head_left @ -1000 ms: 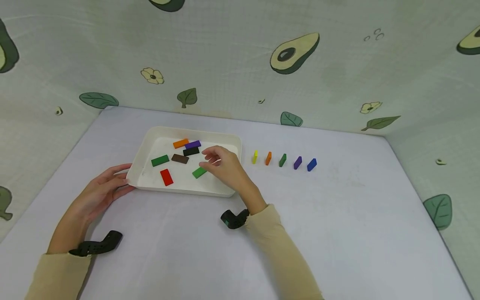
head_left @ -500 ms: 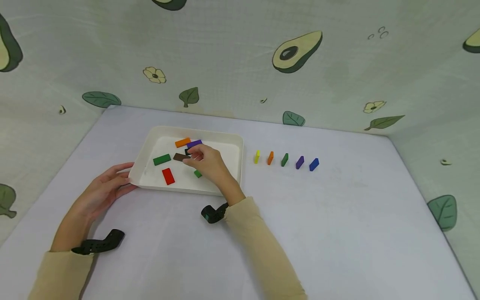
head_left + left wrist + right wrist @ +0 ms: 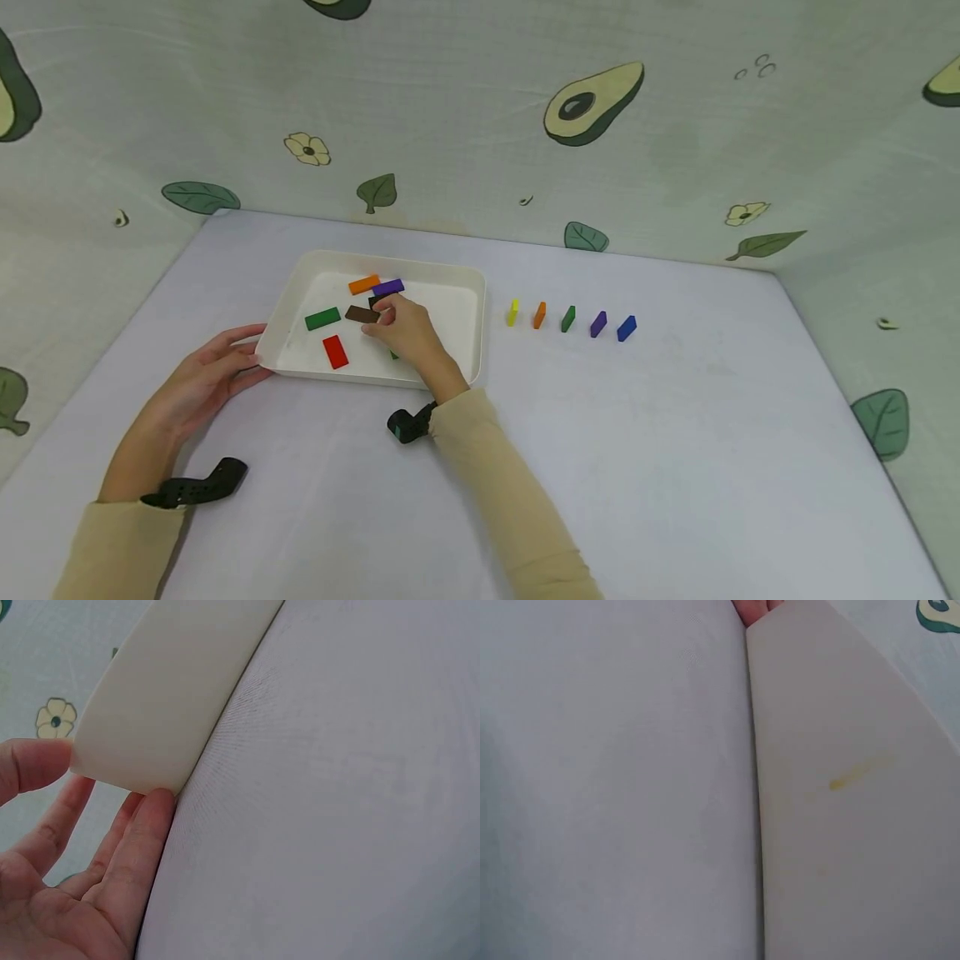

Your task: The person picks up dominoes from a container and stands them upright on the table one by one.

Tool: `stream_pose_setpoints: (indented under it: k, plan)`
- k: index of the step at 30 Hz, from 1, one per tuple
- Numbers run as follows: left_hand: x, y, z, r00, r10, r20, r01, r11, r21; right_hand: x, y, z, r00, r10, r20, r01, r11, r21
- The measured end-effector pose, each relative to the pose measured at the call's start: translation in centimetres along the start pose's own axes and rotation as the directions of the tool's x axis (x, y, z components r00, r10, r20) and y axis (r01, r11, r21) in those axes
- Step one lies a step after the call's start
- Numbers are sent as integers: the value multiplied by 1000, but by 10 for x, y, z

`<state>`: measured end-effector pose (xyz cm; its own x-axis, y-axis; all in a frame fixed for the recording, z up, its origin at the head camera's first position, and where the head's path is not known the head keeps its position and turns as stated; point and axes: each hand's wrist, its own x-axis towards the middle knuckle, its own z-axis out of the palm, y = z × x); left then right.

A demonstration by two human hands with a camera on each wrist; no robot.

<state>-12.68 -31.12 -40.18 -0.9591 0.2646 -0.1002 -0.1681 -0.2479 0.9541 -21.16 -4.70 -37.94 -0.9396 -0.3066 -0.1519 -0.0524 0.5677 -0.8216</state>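
A white tray (image 3: 457, 329) holds several coloured blocks shaped like dominoes. My left hand (image 3: 201, 385) is at its near left corner; in the left wrist view the thumb (image 3: 41, 763) touches the rim and extended fingers (image 3: 131, 851) meet the lower wall. My right hand (image 3: 412, 335) reaches over the tray, its thumb and forefinger curved around the right end of the brown block (image 3: 360, 314). Whether they pinch it I cannot tell. Just behind is a black block (image 3: 372, 302), partly covered by the fingers. A light green block (image 3: 393, 356) is mostly hidden under the hand.
Elsewhere in the tray lie orange (image 3: 363, 285), purple (image 3: 388, 287), dark green (image 3: 322, 318) and red (image 3: 335, 352) blocks. Right of the tray, yellow (image 3: 512, 312), orange (image 3: 539, 315), green (image 3: 568, 319), purple (image 3: 597, 324) and blue (image 3: 626, 328) blocks stand upright in a row.
My right hand has moved left across the tray, from near the light green block to the brown block's right end. My left hand stays at the tray corner.
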Motion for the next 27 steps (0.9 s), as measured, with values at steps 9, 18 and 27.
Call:
stream_pose_setpoints:
  k: [9, 18, 27]
  plan:
    - [0, 1, 0, 999, -12, -30, 12, 1000, 13, 9, -1, 2, 998, 45, -55, -46, 999, -28]
    - [0, 0, 1, 1000, 3, -9, -3, 1000, 3, 13, 0, 7, 994, 88, -63, -92, 994, -64]
    - [0, -1, 0, 1000, 5, -4, -5, 1000, 8, 13, -2, 10, 994, 90, -68, -98, 987, -125]
